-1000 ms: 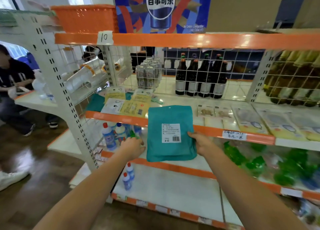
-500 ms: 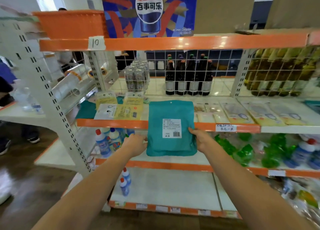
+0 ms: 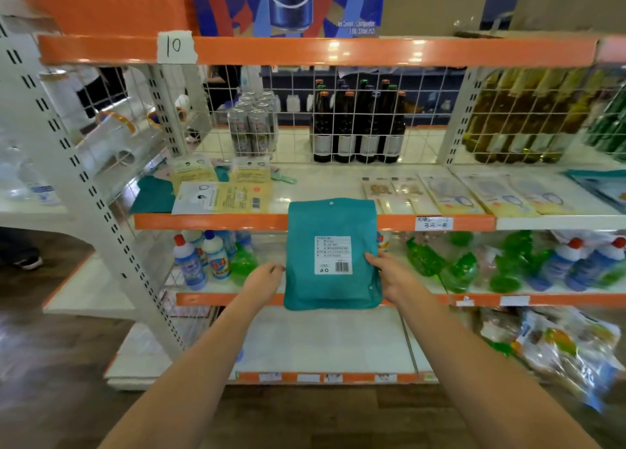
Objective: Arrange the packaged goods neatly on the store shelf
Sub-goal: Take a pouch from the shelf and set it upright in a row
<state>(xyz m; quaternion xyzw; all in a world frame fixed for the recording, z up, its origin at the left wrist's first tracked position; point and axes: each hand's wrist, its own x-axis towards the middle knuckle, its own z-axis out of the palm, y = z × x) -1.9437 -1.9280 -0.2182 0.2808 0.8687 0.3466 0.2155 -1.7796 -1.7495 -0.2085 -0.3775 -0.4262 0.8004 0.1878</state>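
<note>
— Between the two hands, what is gripped?

— A teal pouch (image 3: 333,255), upright, its white barcode label facing the camera. The right hand (image 3: 389,277) has its grip closed on the pouch's right edge, thumb lying on the front by the label. The left hand (image 3: 262,279) has curled fingers at the left edge; whether they pinch it or only touch it, I cannot tell.

— Where is the pouch against the shelf?

— In front of it, off the boards: its top crosses the orange front edge of the middle shelf (image 3: 210,221), its bottom crosses the front edge of the board below.

— And around it?

— Flat yellow packets (image 3: 237,199) lie by the middle shelf's left front corner, pale flat packets (image 3: 450,194) along its right front edge. Dark bottles (image 3: 359,126) and cans (image 3: 252,126) stand behind the wire grid. Below, blue-labelled bottles (image 3: 200,262) stand left and green pouches (image 3: 457,265) lie right.
</note>
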